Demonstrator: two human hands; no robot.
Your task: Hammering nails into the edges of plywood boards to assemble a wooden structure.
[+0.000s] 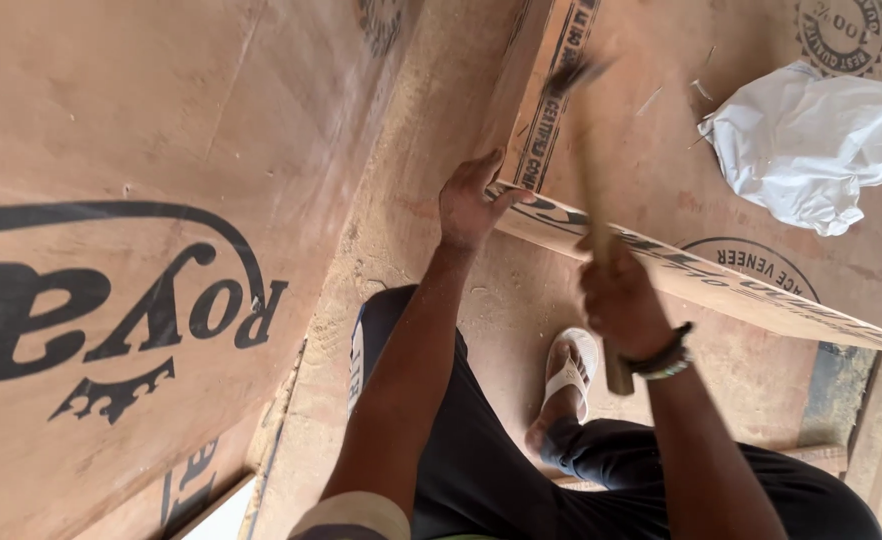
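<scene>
My right hand grips the wooden handle of a hammer, whose dark head is blurred above, near the top edge of a plywood strip. My left hand rests on the corner where two upright plywood strips meet, fingers curled over the edge. The strips stand on edge on a large plywood sheet with black printing.
A big plywood sheet with black lettering fills the left. A crumpled white plastic bag lies at the upper right on another sheet. My leg in dark trousers and my foot in a white sandal are below the strip. Sawdust covers the boards.
</scene>
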